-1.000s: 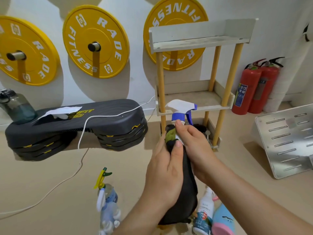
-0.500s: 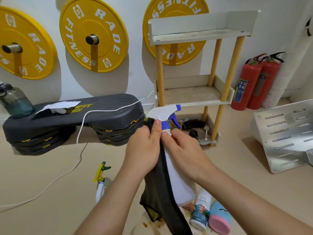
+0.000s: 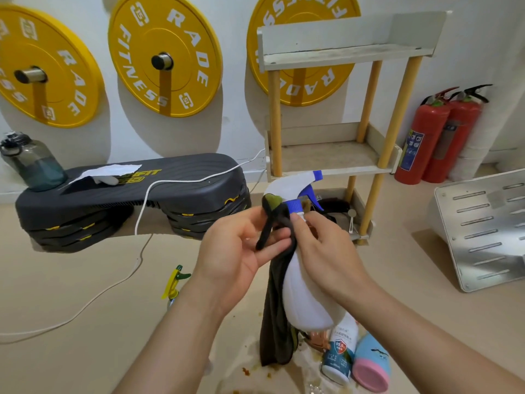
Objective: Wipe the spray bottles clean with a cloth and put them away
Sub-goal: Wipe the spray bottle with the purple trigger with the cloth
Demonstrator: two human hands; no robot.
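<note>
Our left hand (image 3: 238, 253): fingers half curled, pinching the upper end of the dark cloth (image 3: 277, 322). Our right hand (image 3: 326, 251): fingers wrapped round the neck of the white spray bottle (image 3: 304, 297), which we hold upright between both hands, cloth hanging down its left side. Below the hands, on the floor: teal-labelled bottle (image 3: 339, 355) and blue-and-pink bottle (image 3: 372, 364), side by side. Lower left: yellow-triggered spray bottle (image 3: 175, 280). Beyond the hands: shelf rack (image 3: 335, 163).

The right hand (image 3: 326, 251) grips the white spray bottle (image 3: 306, 297) at its neck, while the left hand (image 3: 235, 251) pinches the dark cloth (image 3: 277, 317) just beside that grip, its tail hanging below.
</note>
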